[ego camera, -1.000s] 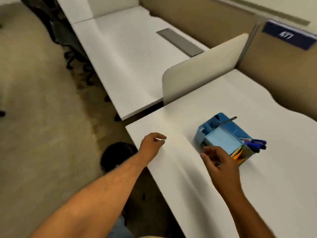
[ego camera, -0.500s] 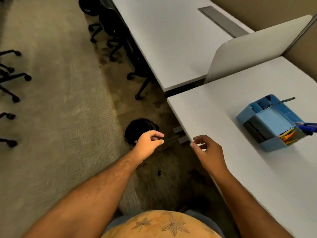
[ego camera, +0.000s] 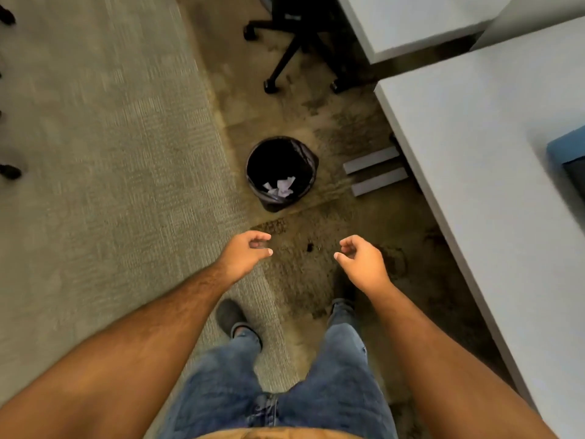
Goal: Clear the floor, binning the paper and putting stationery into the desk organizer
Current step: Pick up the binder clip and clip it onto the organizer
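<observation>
Carpeted floor (ego camera: 104, 153) lies below, with crumpled paper (ego camera: 280, 187) already inside the black bin (ego camera: 281, 172). Left hand (ego camera: 243, 255) and right hand (ego camera: 364, 264) hang with loosely curled fingers, holding nothing. Organizer (ego camera: 566, 153) sits on the counter (ego camera: 474, 137). Next move, probably: search the floor for leftovers.

Grey-green ribbed carpet (ego camera: 104, 172) fills the left, meeting a stained, worn brown carpet strip (ego camera: 304, 115) alongside the white rectangular desk (ego camera: 474, 147); a black wheeled office chair base (ego camera: 297, 49) stands by the far white desk (ego camera: 408, 20).
</observation>
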Demonstrator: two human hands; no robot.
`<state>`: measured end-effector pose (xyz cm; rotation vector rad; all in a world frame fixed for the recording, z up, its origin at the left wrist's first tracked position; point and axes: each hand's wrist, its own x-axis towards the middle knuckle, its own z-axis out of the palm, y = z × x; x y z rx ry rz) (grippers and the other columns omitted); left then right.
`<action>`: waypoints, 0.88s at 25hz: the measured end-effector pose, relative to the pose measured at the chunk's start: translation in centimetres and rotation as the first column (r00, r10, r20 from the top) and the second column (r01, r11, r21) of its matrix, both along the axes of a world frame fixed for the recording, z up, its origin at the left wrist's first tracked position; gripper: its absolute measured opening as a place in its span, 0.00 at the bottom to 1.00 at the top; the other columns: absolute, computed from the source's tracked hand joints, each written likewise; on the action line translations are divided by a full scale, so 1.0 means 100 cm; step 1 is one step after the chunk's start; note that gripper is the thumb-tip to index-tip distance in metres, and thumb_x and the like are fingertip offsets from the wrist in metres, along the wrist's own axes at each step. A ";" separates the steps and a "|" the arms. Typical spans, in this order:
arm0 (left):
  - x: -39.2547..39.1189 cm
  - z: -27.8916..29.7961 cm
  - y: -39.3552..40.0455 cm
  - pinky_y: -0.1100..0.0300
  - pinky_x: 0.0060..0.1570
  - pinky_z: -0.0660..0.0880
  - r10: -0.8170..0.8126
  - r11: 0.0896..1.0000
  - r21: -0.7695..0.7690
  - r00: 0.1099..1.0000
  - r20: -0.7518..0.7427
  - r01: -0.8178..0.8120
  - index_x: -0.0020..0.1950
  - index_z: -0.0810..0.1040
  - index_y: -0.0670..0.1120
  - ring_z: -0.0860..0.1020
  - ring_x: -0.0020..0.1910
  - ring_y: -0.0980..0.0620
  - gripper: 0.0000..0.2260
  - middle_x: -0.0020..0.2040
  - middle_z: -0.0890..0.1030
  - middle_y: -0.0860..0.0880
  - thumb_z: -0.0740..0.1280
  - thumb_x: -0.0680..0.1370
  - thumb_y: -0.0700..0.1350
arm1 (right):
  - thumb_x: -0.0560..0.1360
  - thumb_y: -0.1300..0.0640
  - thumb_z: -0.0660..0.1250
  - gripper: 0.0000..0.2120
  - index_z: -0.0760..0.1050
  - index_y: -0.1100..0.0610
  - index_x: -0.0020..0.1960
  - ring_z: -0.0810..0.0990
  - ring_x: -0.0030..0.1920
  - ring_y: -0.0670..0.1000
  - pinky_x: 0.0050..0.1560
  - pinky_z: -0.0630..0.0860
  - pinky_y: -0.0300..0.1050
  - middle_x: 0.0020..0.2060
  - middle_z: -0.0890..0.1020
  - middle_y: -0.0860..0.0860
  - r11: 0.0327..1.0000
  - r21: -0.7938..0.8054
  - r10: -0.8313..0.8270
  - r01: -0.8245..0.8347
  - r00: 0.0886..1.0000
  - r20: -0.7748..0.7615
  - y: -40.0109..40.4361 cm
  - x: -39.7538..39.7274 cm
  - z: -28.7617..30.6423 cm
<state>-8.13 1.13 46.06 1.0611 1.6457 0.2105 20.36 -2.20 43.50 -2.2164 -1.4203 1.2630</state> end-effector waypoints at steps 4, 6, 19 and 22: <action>0.002 -0.079 0.001 0.57 0.59 0.76 0.078 0.996 -0.044 0.996 -0.041 -0.080 0.63 0.84 0.47 0.81 0.54 0.51 0.16 0.54 0.84 0.48 0.77 0.75 0.41 | 0.77 0.59 0.75 0.13 0.80 0.59 0.59 0.81 0.52 0.51 0.59 0.78 0.49 0.50 0.83 0.51 0.987 -0.136 0.081 -0.082 0.997 -0.009 0.017 0.005 -0.096; 0.011 -0.124 0.006 0.63 0.53 0.77 0.088 0.993 -0.081 0.996 -0.024 -0.090 0.62 0.84 0.48 0.81 0.50 0.54 0.15 0.51 0.83 0.51 0.77 0.76 0.41 | 0.77 0.63 0.74 0.13 0.78 0.63 0.60 0.79 0.52 0.53 0.62 0.76 0.50 0.50 0.80 0.54 0.973 -0.221 0.052 -0.060 0.998 -0.041 0.029 0.010 -0.145; 0.072 -0.475 0.059 0.57 0.50 0.83 -0.197 0.954 -0.228 0.980 0.006 0.193 0.69 0.79 0.46 0.83 0.54 0.51 0.18 0.63 0.81 0.48 0.72 0.78 0.39 | 0.74 0.60 0.77 0.12 0.81 0.55 0.56 0.84 0.54 0.58 0.59 0.81 0.52 0.52 0.85 0.56 0.907 -0.326 0.320 -0.267 0.940 0.121 0.099 0.007 -0.514; 0.084 -0.523 0.060 0.69 0.39 0.75 -0.193 0.944 -0.266 0.980 0.040 0.197 0.69 0.80 0.49 0.81 0.54 0.53 0.18 0.69 0.79 0.49 0.72 0.79 0.40 | 0.74 0.65 0.76 0.15 0.81 0.52 0.57 0.84 0.54 0.58 0.57 0.83 0.53 0.52 0.85 0.53 0.891 -0.349 0.365 -0.290 0.914 0.174 0.102 0.001 -0.571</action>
